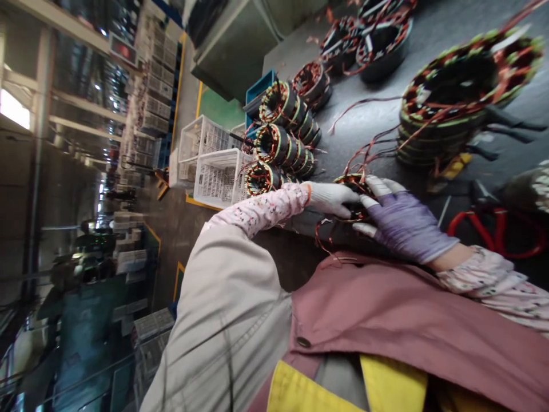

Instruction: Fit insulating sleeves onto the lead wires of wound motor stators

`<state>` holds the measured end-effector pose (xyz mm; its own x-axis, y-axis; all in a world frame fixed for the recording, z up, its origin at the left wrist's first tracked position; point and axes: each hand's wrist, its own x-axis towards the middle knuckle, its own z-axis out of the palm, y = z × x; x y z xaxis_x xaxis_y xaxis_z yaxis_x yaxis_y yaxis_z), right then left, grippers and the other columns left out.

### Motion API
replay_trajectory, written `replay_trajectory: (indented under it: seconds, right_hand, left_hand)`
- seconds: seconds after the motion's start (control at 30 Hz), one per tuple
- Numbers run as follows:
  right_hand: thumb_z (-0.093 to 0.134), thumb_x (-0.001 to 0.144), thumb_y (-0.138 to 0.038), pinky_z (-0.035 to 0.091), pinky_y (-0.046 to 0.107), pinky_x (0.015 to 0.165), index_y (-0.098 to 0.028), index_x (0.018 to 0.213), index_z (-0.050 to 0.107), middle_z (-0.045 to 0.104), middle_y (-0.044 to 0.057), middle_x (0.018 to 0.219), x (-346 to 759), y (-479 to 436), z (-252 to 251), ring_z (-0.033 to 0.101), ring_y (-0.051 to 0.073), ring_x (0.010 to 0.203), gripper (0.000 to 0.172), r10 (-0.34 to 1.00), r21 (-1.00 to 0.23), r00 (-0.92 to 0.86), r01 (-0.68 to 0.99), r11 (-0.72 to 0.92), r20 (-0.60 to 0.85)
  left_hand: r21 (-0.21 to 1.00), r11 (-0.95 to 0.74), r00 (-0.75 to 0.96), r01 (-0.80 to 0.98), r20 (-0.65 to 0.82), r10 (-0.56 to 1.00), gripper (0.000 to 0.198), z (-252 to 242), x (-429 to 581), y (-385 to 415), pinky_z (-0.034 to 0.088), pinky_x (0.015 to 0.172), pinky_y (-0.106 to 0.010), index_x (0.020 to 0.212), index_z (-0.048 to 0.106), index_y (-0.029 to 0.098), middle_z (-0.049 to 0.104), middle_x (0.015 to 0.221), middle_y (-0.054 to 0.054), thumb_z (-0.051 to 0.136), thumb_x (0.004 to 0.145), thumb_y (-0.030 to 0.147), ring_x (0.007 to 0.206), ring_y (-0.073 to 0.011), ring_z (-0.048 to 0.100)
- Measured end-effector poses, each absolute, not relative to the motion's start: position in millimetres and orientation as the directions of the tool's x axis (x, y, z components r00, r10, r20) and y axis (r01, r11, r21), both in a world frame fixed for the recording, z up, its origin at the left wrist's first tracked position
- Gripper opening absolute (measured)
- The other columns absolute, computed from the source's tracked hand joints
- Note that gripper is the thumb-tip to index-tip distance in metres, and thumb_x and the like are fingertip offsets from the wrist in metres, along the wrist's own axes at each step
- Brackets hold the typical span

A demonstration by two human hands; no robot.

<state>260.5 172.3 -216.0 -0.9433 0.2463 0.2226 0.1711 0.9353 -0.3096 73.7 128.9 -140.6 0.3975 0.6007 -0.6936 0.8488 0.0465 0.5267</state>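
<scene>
Far to the left you can see white plastic crates (214, 174) standing on the floor, and a blue crate (259, 88) sits just behind them. Next to the crates, a row of stators (281, 137) with copper wire and green strips lies on its side at the edge of the dark table (364, 114). Your left hand (332, 197), in a white glove, comes in from the left. Its fingers are bent and closed on the small stator (352, 182). This small stator sits at the near edge of the table, right in front of you, between your two hands. Most of it is hidden by your gloves. Thin red wires (364, 151) curl up from it. Your right hand (403, 226), in a purple glove, holds the other side, with the fingers over the top and the thumb below. Farther right, a big stator (458, 97) lies on the table, well apart from your hands. A red-handled tool (493, 232) lies near your right wrist. Up at the top, some dark stators (377, 34) rest on the table.
</scene>
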Motion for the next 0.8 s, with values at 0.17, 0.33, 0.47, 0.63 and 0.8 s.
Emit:
replay_trajectory:
  seconds: [0.17,0.33,0.47,0.63,0.8]
  right_hand:
    - [0.056,0.087,-0.047,0.046,0.048,0.100,-0.004,0.121,0.062,0.043,0.026,0.144,258,170,-217,0.043,0.036,0.126,0.056,0.246,-0.326,-0.942,0.164,0.931,0.229]
    - [0.059,0.084,-0.045,0.046,0.048,0.100,-0.004,0.125,0.060,0.041,0.026,0.145,258,170,-220,0.043,0.038,0.127,0.058,0.260,-0.345,-0.936,0.169,0.923,0.237]
    - [0.057,0.085,-0.045,0.046,0.051,0.100,-0.008,0.122,0.062,0.040,0.023,0.147,259,170,-227,0.043,0.039,0.129,0.053,0.278,-0.393,-0.924,0.160,0.905,0.263]
    - [0.054,0.086,-0.046,0.042,0.053,0.106,-0.011,0.129,0.058,0.037,0.020,0.150,261,169,-232,0.040,0.040,0.134,0.056,0.295,-0.474,-0.921,0.148,0.868,0.253]
    - [0.054,0.085,-0.042,0.039,0.057,0.108,-0.009,0.124,0.060,0.037,0.022,0.151,260,169,-225,0.036,0.042,0.137,0.051,0.306,-0.543,-0.932,0.157,0.825,0.196]
  left_hand:
    - [0.381,-0.115,0.379,0.917,-0.749,0.543,0.021,-142,76,153,0.045,0.077,-0.030,0.093,0.075,0.019,0.073,0.088,-0.004,0.071,0.074,0.025,0.082,-0.0184,0.063]
    - [0.397,-0.104,0.366,0.912,-0.671,0.645,0.021,-125,73,141,0.043,0.077,-0.030,0.095,0.073,0.016,0.072,0.087,-0.005,0.059,0.084,0.027,0.079,-0.0166,0.061]
    - [0.428,0.105,0.199,0.898,-0.605,0.771,0.032,-112,62,124,0.046,0.085,-0.026,0.110,0.067,0.010,0.072,0.100,-0.006,0.047,0.092,0.027,0.089,-0.0140,0.063]
    - [0.406,0.137,0.223,0.904,-0.720,0.657,0.037,-136,67,127,0.047,0.094,-0.028,0.120,0.063,0.009,0.068,0.118,-0.009,0.054,0.085,0.017,0.105,-0.0181,0.063]
    - [0.424,0.110,0.313,0.899,-0.799,0.513,0.034,-152,76,150,0.049,0.082,-0.026,0.111,0.066,0.012,0.071,0.107,-0.005,0.062,0.079,0.020,0.092,-0.0157,0.063]
